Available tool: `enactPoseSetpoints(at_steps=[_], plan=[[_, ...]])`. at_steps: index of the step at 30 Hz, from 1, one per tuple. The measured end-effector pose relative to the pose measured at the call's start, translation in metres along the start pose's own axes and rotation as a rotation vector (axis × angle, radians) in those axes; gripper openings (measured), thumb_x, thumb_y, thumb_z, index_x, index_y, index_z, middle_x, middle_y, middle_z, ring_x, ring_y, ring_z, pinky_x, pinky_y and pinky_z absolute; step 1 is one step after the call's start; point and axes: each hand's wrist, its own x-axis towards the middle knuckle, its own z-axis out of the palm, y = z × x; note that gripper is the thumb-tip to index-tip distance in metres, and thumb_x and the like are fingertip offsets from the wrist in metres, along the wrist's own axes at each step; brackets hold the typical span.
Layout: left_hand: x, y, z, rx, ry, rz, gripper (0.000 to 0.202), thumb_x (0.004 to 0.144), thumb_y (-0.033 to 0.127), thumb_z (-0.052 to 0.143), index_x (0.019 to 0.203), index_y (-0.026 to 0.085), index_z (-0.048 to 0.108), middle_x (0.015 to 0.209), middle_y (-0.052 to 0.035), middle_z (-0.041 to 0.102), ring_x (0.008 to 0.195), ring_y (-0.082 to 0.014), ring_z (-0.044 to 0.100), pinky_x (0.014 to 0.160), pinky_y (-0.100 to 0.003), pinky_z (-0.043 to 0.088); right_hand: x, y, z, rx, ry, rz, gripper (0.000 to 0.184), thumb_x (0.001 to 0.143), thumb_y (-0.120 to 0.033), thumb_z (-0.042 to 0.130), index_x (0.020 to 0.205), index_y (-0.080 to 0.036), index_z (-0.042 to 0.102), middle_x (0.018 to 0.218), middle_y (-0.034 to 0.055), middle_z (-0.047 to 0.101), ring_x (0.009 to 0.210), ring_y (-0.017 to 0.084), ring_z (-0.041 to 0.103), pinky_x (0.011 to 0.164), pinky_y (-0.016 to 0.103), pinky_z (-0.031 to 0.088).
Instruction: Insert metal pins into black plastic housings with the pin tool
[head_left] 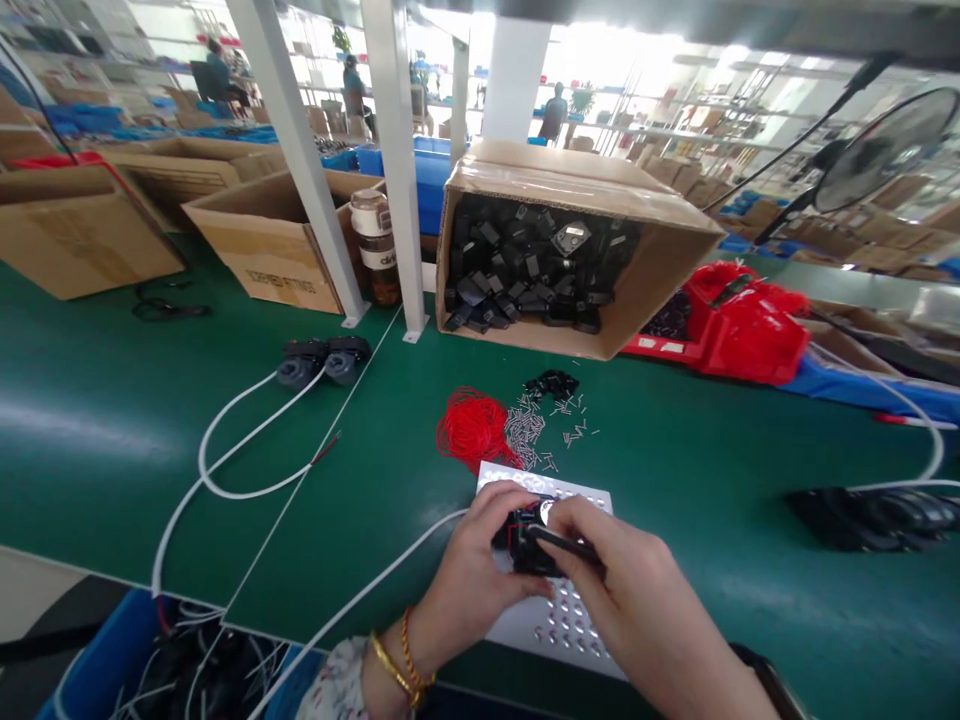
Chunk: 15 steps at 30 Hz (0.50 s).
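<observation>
Between the hands (pixel 472 570), a black boxy device (pixel 526 556)

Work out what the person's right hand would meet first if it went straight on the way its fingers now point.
The right hand would most likely meet the black part held in the left hand. They look very close, perhaps touching; this one view leaves the depth unclear.

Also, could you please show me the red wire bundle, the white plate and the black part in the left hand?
Red wire bundle (pixel 472 428): head view, middle of the coils.
White plate (pixel 517 622): head view, bare surface near lower edge.
Black part (pixel 535 560): head view, its lower half.
</observation>
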Motion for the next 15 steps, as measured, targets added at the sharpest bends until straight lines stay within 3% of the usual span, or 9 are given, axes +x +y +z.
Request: enactPoseSetpoints(at_steps=[4,10,15], plan=[[-0.001,0.001,0.000,0.000,0.005,-0.045,0.064,0.058,0.045,0.083,0.112,0.022,0.058,0.116,-0.0066,0.055,0.110,-0.0251,0.052,0.097,-0.037,0.042,0.003,0.001,-0.009,-0.014,0.038,0.006,0.011,0.088,-0.023,0.041,0.079,-0.024,0.047,0.066,-0.0008,0.060,0.057,0.017,0.058,0.051,0.026,0.038],[-0.001,0.000,0.000,0.009,0.004,-0.049,0.062,0.058,0.040,0.084,0.112,0.022,0.058,0.116,-0.0076,0.055,0.111,-0.0268,0.051,0.099,-0.042,0.040,0.001,0.012,-0.004,-0.030,0.051,0.053,0.013,0.090,-0.027,0.040,0.079,-0.024,0.046,0.065,-0.0016,0.057,0.055,0.018,0.056,0.051,0.027,0.037],[-0.001,0.000,-0.001,-0.006,0.012,-0.030,0.065,0.055,0.038,0.086,0.111,0.022,0.058,0.118,-0.0071,0.054,0.112,-0.0256,0.051,0.099,-0.039,0.040,0.003,0.023,-0.006,0.035,0.027,0.083,0.016,0.091,-0.030,0.041,0.080,-0.023,0.049,0.070,0.0004,0.056,0.063,0.018,0.055,0.056,0.028,0.037]])
